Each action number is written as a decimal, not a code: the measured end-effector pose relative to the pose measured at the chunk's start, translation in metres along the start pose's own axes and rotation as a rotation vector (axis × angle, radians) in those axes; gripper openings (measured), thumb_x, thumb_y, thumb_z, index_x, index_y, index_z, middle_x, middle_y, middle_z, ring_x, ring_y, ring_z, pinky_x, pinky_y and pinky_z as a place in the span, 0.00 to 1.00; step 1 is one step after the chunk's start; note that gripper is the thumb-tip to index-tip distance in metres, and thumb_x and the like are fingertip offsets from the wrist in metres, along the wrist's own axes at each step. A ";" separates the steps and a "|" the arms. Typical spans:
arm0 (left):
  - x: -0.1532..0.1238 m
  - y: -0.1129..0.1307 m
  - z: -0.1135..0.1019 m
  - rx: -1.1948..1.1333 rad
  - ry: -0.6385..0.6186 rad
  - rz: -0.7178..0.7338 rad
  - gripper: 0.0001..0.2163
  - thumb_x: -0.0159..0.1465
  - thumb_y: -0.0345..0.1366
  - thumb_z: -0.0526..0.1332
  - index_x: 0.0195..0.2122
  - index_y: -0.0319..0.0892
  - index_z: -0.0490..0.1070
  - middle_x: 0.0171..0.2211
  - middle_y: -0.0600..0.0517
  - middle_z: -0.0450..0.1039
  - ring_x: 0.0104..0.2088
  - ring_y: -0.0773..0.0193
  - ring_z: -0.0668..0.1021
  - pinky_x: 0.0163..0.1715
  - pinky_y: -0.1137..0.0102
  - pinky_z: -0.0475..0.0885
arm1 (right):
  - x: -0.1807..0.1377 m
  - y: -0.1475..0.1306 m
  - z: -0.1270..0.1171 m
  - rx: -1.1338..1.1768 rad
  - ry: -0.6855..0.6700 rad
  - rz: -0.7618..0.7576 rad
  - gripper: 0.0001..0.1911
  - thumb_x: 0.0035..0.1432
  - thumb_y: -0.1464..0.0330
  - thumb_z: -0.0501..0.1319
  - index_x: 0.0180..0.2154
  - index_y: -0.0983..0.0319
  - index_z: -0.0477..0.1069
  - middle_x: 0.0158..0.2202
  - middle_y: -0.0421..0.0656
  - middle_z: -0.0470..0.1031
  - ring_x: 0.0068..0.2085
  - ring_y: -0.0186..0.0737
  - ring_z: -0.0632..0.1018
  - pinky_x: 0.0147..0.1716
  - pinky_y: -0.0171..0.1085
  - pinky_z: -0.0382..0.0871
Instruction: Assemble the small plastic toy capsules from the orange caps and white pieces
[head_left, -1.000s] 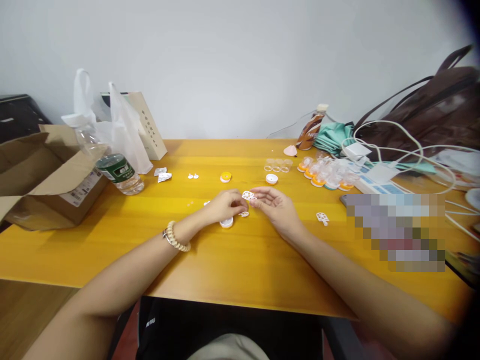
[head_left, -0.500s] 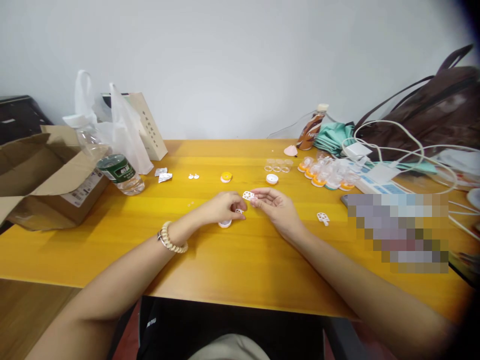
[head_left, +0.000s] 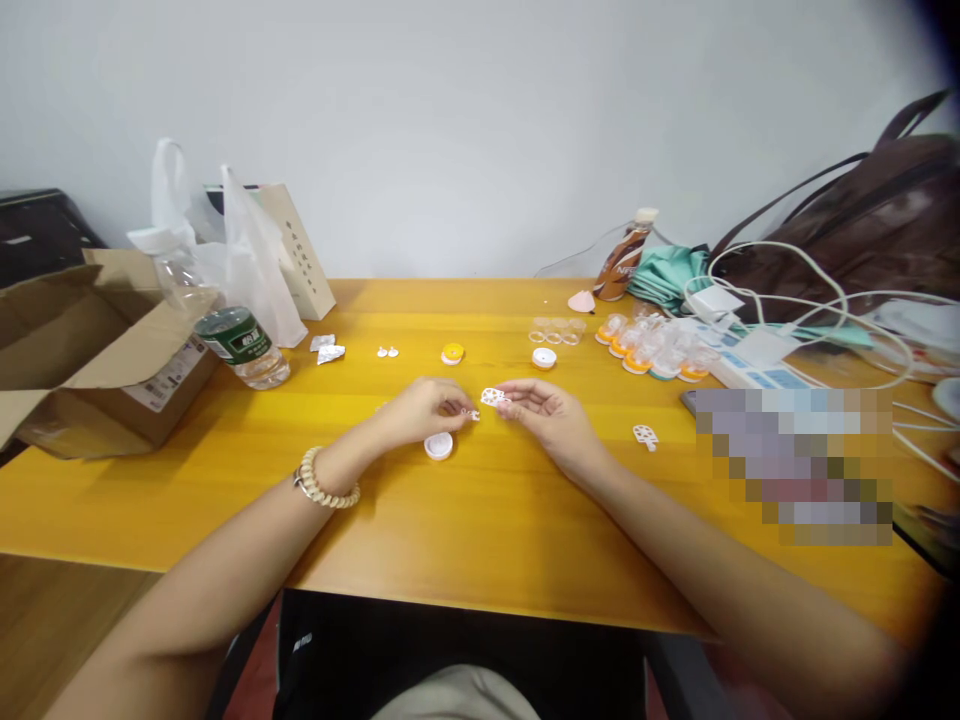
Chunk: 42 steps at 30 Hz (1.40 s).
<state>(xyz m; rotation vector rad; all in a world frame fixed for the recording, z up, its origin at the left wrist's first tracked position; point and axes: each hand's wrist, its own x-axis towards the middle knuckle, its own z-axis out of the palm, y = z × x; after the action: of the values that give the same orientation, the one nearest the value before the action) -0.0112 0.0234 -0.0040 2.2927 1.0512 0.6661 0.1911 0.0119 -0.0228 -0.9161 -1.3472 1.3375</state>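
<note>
So the front edge of the yellow bench (head_left: 495, 540) ran under both forearms, with a good stretch of wood from there up to the hands. A white round cap (head_left: 439, 447) sat just on the near side of the left hand (head_left: 424, 412), whose thumb and fingers were pinched on a small white piece (head_left: 472, 414). The right hand (head_left: 546, 415) had thumb and index closed on a perforated white plate (head_left: 492, 397), other fingers loosely curled. Off to the right lay a second perforated plate (head_left: 645, 437). Side room was hemmed in by a cardboard box (head_left: 112, 400) and water bottle (head_left: 240, 345) left, orange-based capsules (head_left: 637, 363) and a power strip (head_left: 750, 367) right. Farther back: a yellow-and-white cap (head_left: 452, 354), then the wall (head_left: 450, 140).
</note>
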 end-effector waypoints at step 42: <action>0.004 0.007 0.018 -0.328 0.296 0.167 0.06 0.58 0.32 0.62 0.37 0.41 0.76 0.35 0.48 0.74 0.37 0.66 0.74 0.33 0.73 0.67 | -0.001 0.000 0.002 0.073 -0.064 -0.036 0.17 0.41 0.66 0.70 0.32 0.60 0.65 0.25 0.35 0.74 0.28 0.30 0.76 0.35 0.33 0.70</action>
<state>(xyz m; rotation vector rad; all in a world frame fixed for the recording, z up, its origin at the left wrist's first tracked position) 0.0058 0.0178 -0.0125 2.0474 0.8060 1.1815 0.1897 0.0104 -0.0224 -0.8018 -1.3479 1.3897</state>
